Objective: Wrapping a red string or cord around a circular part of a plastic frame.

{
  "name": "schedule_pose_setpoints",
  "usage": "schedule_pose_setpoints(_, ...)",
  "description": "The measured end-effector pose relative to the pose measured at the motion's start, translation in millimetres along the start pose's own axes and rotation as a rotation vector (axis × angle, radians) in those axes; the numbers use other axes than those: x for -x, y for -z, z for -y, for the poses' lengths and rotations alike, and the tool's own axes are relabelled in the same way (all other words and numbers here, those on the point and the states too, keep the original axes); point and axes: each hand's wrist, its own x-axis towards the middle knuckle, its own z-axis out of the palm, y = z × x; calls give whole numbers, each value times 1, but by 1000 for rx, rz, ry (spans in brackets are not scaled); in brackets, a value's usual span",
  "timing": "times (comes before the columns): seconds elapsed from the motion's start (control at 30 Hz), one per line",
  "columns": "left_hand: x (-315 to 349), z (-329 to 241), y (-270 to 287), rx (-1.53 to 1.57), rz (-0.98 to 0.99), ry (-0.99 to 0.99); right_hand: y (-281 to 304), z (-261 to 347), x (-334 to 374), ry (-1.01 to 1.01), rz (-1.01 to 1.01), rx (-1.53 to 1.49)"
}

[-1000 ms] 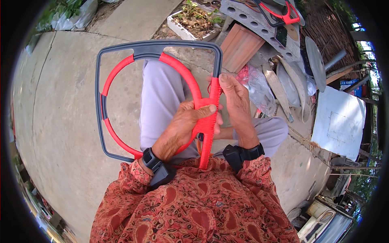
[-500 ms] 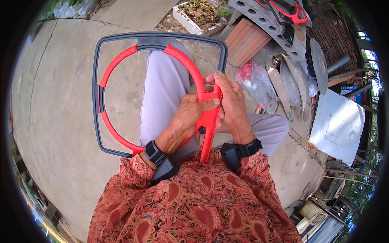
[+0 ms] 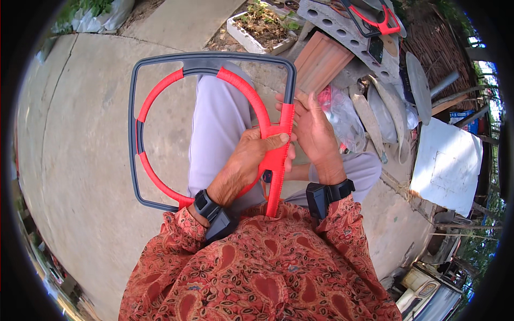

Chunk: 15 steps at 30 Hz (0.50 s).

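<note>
A flat dark grey plastic frame (image 3: 132,134), squarish with a ring inside, lies over my lap. Red wrapping (image 3: 242,83) covers much of the ring, and a red covered panel (image 3: 274,150) with a stitched edge runs down the right bar. My left hand (image 3: 248,158) grips this panel, thumb on top and fingers mostly hidden behind. Just right of the bar is my right hand (image 3: 319,131), thumb lifted off and fingers loosely apart, some partly behind the bar. Whether a thread runs from it cannot be made out.
Another red and black frame (image 3: 383,27) rests on a perforated concrete block (image 3: 326,21) at the far right. Nearby are a terracotta hollow block (image 3: 321,61), a clear plastic bag (image 3: 345,120), a white board (image 3: 447,163) and a white planter (image 3: 249,38).
My right hand has moved right, its thumb coming off the frame's right bar. My left hand keeps its grip, and the frame sits slightly lower in view.
</note>
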Motion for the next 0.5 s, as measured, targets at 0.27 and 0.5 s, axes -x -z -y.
schedule_pose_setpoints(0.27,5,-6,-5,23,39,-14,12,-1,-1,170,-73,315)
schedule_pose_setpoints(0.5,8,-6,-8,-18,26,-40,-1,10,3,202,-44,525)
